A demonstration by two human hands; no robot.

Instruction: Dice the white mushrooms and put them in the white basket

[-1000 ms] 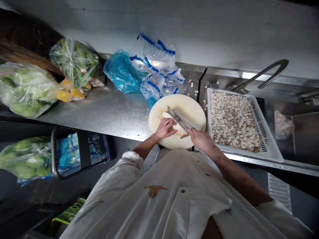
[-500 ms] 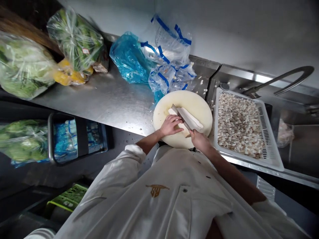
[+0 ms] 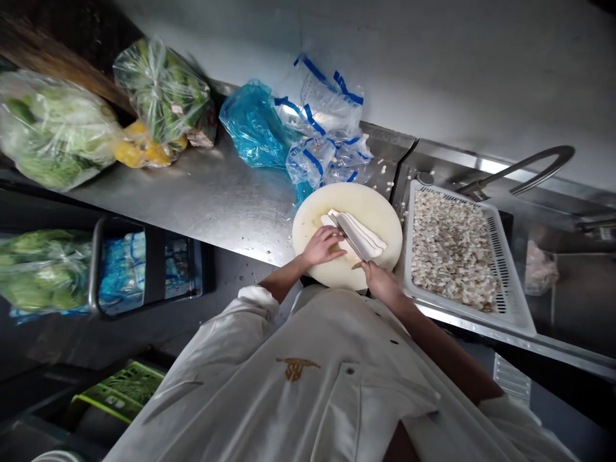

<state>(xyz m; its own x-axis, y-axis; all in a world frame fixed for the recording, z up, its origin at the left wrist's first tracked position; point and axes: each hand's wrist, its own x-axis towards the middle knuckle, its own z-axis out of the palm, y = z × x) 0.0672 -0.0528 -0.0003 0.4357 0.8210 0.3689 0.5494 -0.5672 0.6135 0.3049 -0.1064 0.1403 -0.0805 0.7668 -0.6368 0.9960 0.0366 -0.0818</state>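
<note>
On a round, cream cutting board (image 3: 308, 212) lies a long white piece of food (image 3: 366, 236), divided lengthwise into strips. My right hand (image 3: 381, 280) is wrapped round the handle of a knife (image 3: 350, 239), whose blade runs up and left along the left side of the strips. My left hand (image 3: 322, 246) presses on the white food left of the blade, its fingers bent and partly hiding that part.
Right of the board a white perforated tray (image 3: 517, 295) holds many small chopped pieces, beside a curved faucet (image 3: 529, 168). Behind are crumpled clear bags (image 3: 332, 96) and a blue bag (image 3: 253, 125). Bagged greens (image 3: 58, 128) stand at the left.
The strips right of the blade now show a further cut line. The knife and both hands remain over the food, while the whole view has shifted slightly.
</note>
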